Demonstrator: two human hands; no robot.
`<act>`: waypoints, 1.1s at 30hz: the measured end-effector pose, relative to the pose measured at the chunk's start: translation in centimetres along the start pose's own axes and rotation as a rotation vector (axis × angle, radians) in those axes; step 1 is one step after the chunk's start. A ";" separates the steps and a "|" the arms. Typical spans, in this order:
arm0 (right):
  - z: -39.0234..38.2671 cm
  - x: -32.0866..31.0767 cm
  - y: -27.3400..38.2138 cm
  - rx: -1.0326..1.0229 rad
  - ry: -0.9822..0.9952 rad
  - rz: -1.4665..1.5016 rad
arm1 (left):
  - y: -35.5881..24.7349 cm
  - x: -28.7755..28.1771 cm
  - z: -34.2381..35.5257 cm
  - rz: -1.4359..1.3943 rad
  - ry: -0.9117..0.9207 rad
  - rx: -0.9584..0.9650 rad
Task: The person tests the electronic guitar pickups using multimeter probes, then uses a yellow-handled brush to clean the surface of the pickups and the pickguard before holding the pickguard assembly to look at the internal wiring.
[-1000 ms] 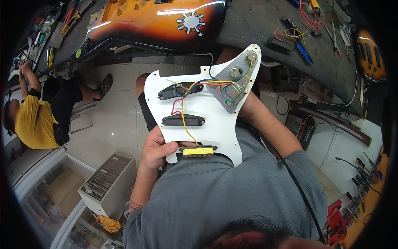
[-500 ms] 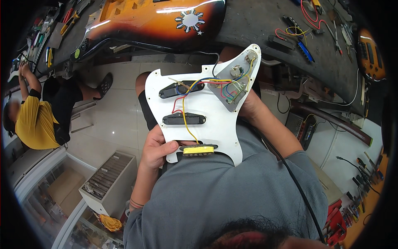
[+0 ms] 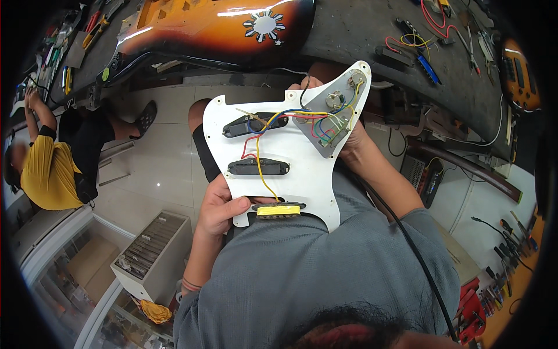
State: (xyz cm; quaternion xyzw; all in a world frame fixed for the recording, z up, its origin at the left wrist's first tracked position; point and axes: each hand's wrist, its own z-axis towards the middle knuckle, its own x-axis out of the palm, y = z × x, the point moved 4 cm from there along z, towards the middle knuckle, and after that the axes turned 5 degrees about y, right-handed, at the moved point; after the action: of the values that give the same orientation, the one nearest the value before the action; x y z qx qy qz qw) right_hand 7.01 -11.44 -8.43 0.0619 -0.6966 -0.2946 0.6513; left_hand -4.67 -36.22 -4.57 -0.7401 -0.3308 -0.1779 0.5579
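A white guitar pickguard (image 3: 311, 174) is held over my lap, its wired back facing up. Two black pickups (image 3: 258, 167) and a yellow-wrapped pickup (image 3: 278, 210) are mounted on it. Coloured wires run from them to the potentiometers (image 3: 335, 100) and switch on a grey plate (image 3: 314, 110) at the upper right. My left hand (image 3: 221, 205) grips the lower left edge, thumb on top and fingers underneath. My right hand (image 3: 356, 143) supports the right side from beneath; its fingertips show past the upper edge, the rest hidden by the pickguard.
A sunburst guitar body (image 3: 215, 35) lies on the dark workbench (image 3: 349, 35) ahead, with wires and a blue-handled tool (image 3: 428, 70) to its right. Someone in a yellow shirt (image 3: 52, 174) sits at the left. A box of flat pieces (image 3: 154, 250) stands lower left. Tools line the right side.
My right hand has shifted under the pickguard, and its fingertips now show beyond the upper edge. The pickguard's upper part has moved very slightly; my left hand keeps its place.
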 end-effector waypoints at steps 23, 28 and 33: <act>-2.7 -2.7 -1.8 0.141 -0.160 0.015 | 0.2 -0.1 -0.1 -0.011 -0.028 0.004; -2.7 -2.5 -1.6 0.132 -0.114 0.018 | 0.1 -0.1 -0.2 -0.034 -0.028 0.000; -3.3 -0.8 -0.2 0.164 -0.180 -0.007 | 0.2 -0.4 -0.2 -0.036 -0.141 0.058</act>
State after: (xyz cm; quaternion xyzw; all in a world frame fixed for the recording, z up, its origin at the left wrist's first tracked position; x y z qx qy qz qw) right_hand 10.20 -12.31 -9.29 0.0907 -0.7739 -0.2430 0.5777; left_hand -4.79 -36.52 -4.88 -0.7282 -0.3874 -0.1257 0.5511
